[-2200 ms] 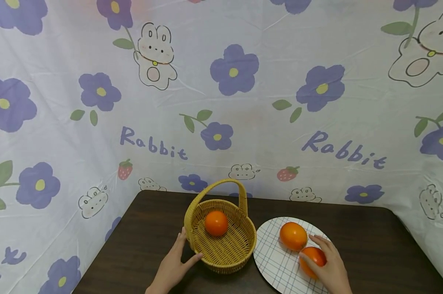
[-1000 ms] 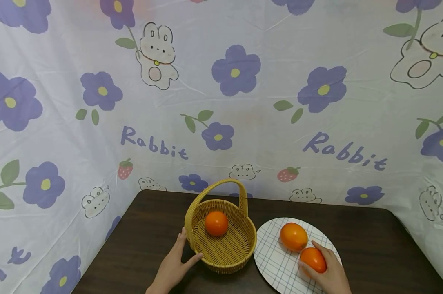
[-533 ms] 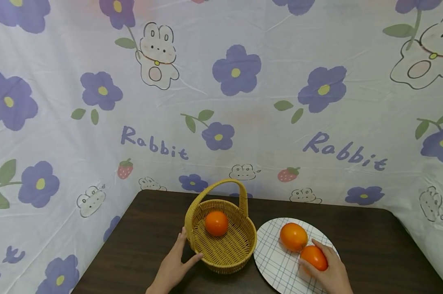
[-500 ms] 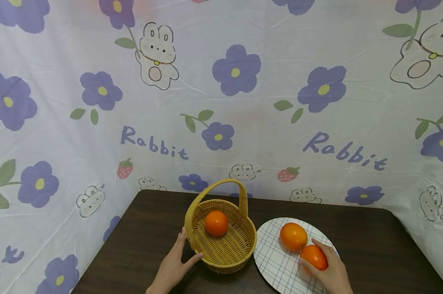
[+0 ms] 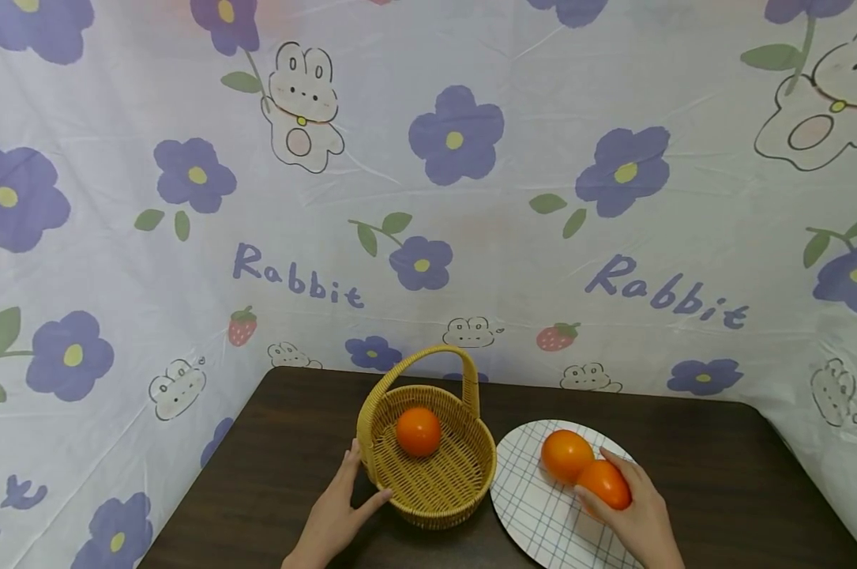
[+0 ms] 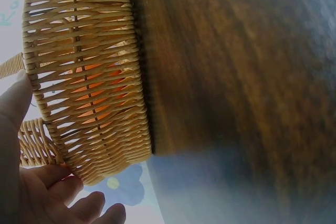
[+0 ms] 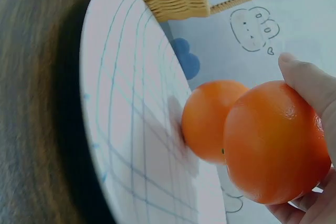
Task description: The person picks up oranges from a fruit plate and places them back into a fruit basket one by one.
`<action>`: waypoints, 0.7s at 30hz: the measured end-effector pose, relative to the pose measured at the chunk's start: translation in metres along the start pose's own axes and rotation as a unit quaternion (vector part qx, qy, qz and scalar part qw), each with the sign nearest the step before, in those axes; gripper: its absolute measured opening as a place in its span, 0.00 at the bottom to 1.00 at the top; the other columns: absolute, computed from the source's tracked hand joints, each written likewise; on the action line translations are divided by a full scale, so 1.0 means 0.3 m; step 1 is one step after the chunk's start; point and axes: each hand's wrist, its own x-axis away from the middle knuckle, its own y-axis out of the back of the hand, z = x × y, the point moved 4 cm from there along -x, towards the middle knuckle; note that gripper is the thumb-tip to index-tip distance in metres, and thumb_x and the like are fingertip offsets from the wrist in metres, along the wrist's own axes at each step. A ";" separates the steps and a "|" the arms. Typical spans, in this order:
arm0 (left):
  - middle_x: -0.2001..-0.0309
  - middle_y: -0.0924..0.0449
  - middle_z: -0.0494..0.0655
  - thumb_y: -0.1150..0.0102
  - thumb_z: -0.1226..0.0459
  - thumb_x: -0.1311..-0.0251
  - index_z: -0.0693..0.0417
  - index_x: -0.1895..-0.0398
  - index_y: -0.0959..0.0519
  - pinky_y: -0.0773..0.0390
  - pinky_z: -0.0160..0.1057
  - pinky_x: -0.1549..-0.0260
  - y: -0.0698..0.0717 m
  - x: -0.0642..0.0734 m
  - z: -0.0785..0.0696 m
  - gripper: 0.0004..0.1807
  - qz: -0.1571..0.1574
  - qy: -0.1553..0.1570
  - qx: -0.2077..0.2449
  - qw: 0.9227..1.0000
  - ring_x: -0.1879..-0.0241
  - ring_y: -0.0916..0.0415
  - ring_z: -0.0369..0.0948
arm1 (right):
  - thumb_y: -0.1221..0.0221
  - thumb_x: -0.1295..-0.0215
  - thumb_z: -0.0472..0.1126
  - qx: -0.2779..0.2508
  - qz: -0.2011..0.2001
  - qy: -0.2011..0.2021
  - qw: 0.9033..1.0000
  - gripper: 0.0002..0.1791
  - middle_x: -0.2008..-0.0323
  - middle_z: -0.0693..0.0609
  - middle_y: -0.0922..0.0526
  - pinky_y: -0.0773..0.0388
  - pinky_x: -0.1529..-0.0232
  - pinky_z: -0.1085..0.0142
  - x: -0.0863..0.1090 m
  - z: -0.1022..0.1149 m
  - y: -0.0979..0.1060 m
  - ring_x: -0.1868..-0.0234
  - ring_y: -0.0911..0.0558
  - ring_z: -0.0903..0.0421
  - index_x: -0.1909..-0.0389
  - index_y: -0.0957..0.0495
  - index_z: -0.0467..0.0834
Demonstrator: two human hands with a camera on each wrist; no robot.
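My right hand (image 5: 644, 510) grips an orange (image 5: 606, 484) between thumb and fingers. In the right wrist view this orange (image 7: 275, 142) appears raised off the plate. It overlaps a second orange (image 5: 565, 457), which rests on the round white plate (image 5: 524, 494) with a grid pattern. To the left, my left hand (image 5: 336, 506) is spread against the side of a yellow woven basket (image 5: 464, 466) with a tall handle. Its thumb touches the rim, and the index finger lies near the handle's base. Inside the basket sits another orange (image 5: 419, 432).
Everything stands on a dark wooden table (image 5: 293, 427). A white cloth (image 5: 506, 213) printed with purple flowers and rabbits hangs behind and beside the table. The basket and plate stand close side by side.
The right hand has closed its fingers round the nearer orange and moved it up and away from me, so it overlaps the second one more. The left hand and basket have stayed put.
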 end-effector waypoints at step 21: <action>0.26 0.58 0.44 0.47 0.32 0.52 0.30 0.27 0.64 0.38 0.65 0.46 -0.005 -0.002 0.006 0.53 0.001 0.000 0.003 1.000 0.29 0.52 0.49 | 0.31 0.51 0.53 -0.013 -0.019 0.027 0.999 0.36 0.48 0.42 0.26 0.24 0.57 0.45 -0.033 0.088 0.003 0.55 0.24 0.44 0.41 0.28 0.44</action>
